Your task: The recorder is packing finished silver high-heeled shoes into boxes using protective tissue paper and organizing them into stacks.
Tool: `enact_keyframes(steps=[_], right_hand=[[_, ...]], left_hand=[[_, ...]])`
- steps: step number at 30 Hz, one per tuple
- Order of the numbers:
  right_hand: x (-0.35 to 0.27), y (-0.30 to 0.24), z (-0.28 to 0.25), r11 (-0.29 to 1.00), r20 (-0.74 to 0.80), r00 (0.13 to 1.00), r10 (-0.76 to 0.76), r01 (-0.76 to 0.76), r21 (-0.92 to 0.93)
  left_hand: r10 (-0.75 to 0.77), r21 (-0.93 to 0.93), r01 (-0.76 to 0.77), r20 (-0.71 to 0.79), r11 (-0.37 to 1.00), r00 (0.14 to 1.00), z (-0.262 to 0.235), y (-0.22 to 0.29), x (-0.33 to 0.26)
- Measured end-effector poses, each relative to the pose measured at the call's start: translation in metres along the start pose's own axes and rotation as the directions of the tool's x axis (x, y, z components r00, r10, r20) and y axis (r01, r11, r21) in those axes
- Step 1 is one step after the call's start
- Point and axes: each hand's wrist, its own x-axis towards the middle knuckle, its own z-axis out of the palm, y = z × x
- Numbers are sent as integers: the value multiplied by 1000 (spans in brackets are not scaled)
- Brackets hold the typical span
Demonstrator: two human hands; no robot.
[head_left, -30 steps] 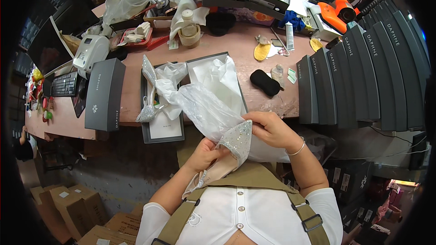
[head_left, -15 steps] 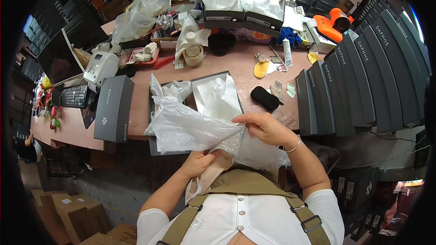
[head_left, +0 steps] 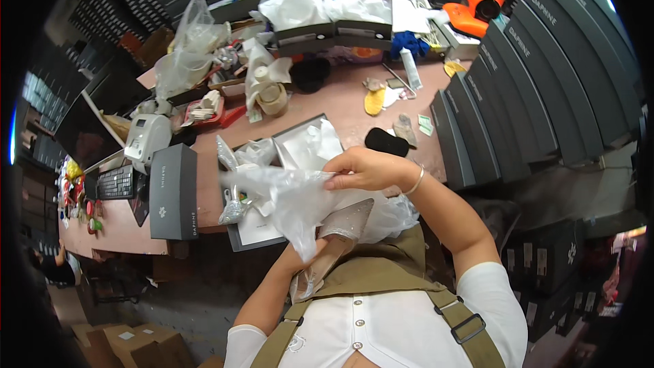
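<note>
My right hand (head_left: 366,167) is closed, pinching a thin, crinkled white wrapping sheet (head_left: 289,201) between thumb and fingers. The sheet hangs down to the left, over the near part of an open dark grey shoebox (head_left: 262,246). Close to my apron, my left hand (head_left: 304,253) grips a sparkly, pointed shoe (head_left: 347,220), its toe up and to the right; the sheet and shoe cover part of those fingers. More translucent white wrapping (head_left: 395,218) lies behind the toe. In the box's left side is another glittery shoe (head_left: 227,154), partly covered, beside white tissue paper (head_left: 317,144).
A closed shoebox (head_left: 174,191) stands left of the open one, near a label printer (head_left: 147,140) and keyboard (head_left: 116,184). A black case (head_left: 386,142) lies to the right, before a row of upright grey boxes (head_left: 470,129). Shoes in tissue-filled boxes (head_left: 361,31) sit behind.
My right hand has drawn the wrapping sheet up and left, off the shoe's toe. More of the toe and the box's inside now shows. The whole view has shifted slightly.
</note>
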Motion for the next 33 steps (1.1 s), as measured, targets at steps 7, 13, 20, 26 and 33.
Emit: enact_keyframes(steps=[7, 13, 20, 26, 33], right_hand=[[-7, 18, 10, 991, -54, 994, -94, 99, 86], [-20, -30, 36, 778, 66, 928, -366, 344, -526], [-46, 9, 81, 538, 90, 987, -131, 148, -830], [-58, 11, 90, 593, 24, 992, -120, 91, -800], [-64, -13, 112, 536, -13, 993, -115, 51, -842]], left_hand=[[-107, -193, 104, -8, 976, 994, 3, -45, -2], [-69, -952, 194, 182, 236, 981, -14, 16, 25], [-104, -814, 0, -74, 581, 992, 12, 5, 29], [-22, -990, 85, 83, 110, 996, 25, -9, 12], [-23, -766, 15, 0, 643, 1000, 15, 2, 16]])
